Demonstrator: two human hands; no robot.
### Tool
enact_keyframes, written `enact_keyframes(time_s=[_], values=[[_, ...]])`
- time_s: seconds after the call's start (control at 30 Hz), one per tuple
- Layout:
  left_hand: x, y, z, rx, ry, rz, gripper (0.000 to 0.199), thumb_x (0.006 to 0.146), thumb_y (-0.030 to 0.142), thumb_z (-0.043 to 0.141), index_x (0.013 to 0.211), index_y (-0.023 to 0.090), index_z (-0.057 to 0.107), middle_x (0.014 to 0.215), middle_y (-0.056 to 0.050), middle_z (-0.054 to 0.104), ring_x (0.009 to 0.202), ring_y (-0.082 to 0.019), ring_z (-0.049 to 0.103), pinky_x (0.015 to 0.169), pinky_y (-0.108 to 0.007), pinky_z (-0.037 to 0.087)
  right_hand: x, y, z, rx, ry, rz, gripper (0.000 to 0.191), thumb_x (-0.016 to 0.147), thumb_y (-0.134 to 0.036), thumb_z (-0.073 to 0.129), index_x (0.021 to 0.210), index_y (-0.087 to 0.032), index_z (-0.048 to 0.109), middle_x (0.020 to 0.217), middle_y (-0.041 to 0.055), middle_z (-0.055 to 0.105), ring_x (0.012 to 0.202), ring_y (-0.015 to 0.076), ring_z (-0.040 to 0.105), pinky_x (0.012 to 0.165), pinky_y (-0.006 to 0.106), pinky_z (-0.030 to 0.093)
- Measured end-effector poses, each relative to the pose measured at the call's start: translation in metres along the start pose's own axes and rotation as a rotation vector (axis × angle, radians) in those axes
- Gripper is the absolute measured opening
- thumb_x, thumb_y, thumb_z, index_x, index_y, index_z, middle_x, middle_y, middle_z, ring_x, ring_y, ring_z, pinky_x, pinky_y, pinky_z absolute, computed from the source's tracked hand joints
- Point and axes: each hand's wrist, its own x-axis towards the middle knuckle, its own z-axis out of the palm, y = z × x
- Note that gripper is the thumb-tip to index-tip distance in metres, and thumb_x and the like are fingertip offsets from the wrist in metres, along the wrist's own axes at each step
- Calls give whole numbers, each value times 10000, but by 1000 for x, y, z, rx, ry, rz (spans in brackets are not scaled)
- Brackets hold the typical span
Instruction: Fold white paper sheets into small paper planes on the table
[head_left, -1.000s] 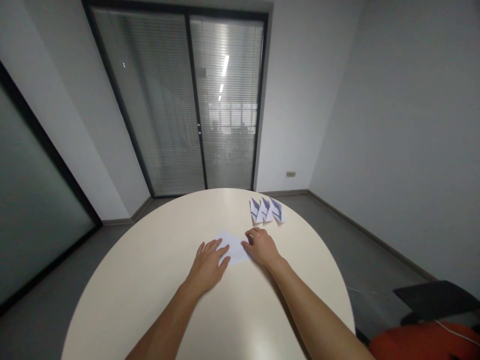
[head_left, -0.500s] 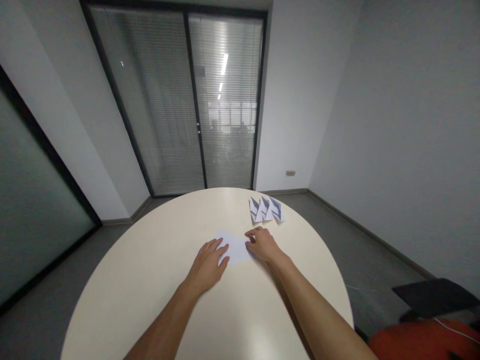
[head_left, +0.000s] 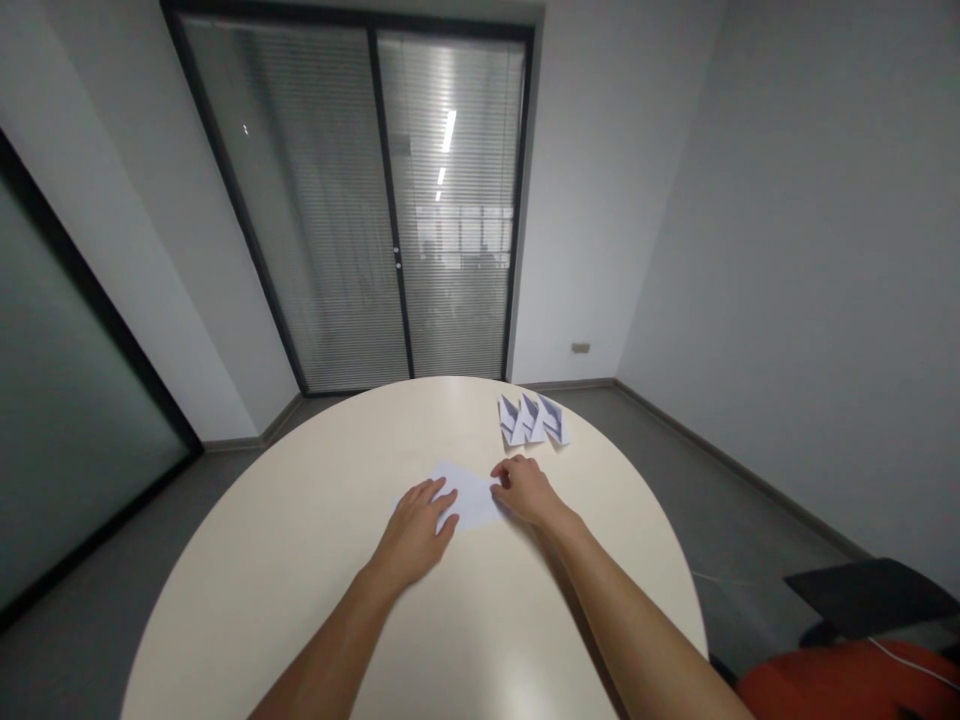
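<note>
A white sheet of paper (head_left: pixel 469 493) lies flat on the round cream table (head_left: pixel 300 560), a little beyond the middle. My left hand (head_left: pixel 415 532) rests palm down on the sheet's near left part, fingers spread. My right hand (head_left: pixel 525 490) sits at the sheet's right edge with the fingers curled and their tips on the paper. Three folded white paper shapes (head_left: pixel 533 419) lie side by side farther back on the right, apart from both hands.
Glass doors with blinds (head_left: pixel 390 210) stand behind the table. Grey floor runs around it. A dark chair back (head_left: pixel 870 595) and something orange-red (head_left: pixel 847 685) are at the lower right, close to the table's edge.
My right hand has shifted slightly up along the sheet's right edge. The left hand and the paper have barely moved.
</note>
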Motion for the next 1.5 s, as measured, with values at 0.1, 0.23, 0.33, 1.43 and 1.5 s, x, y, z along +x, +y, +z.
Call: enact_keyframes(time_s=[0.1, 0.23, 0.33, 1.43, 1.5], values=[[0, -1, 1, -6, 10, 4, 422, 997, 369, 480, 1363, 229, 635, 1497, -110, 547, 1388, -277, 485, 1173, -467, 361, 0, 0, 1, -4, 2, 5, 234, 823, -218, 672, 1044, -171, 735, 1050, 114, 694, 1006, 263, 584, 873, 354, 424], [0, -1, 2, -16, 12, 3, 424, 996, 372, 480, 1363, 226, 635, 1497, -114, 547, 1392, -282, 480, 1175, -472, 355, -1, -2, 0, -27, 14, 7, 239, 833, -234, 671, 1058, -172, 722, 1058, 113, 702, 1007, 264, 588, 869, 347, 426], [0, -1, 2, -15, 5, -2, 428, 999, 375, 477, 1367, 221, 632, 1502, -115, 542, 1397, -285, 473, 1176, -479, 352, -3, -5, -2, -70, 38, 41, 147, 829, -264, 682, 935, -172, 726, 1051, 134, 700, 1004, 274, 595, 845, 345, 427], [3, 3, -4, 170, 25, -191, 518, 962, 422, 528, 1399, 151, 584, 1513, -143, 523, 1393, -309, 474, 1188, -469, 325, -1, -1, 5, 55, -22, -69, 156, 894, -191, 575, 914, -190, 730, 950, 64, 756, 868, 178, 662, 718, 249, 398], [2, -1, -8, 215, 51, -280, 567, 943, 435, 554, 1410, 114, 561, 1513, -168, 516, 1384, -320, 479, 1174, -460, 338, -1, -1, 6, 41, -10, -88, 151, 901, -187, 568, 899, -191, 718, 947, 63, 748, 860, 173, 652, 714, 247, 390]])
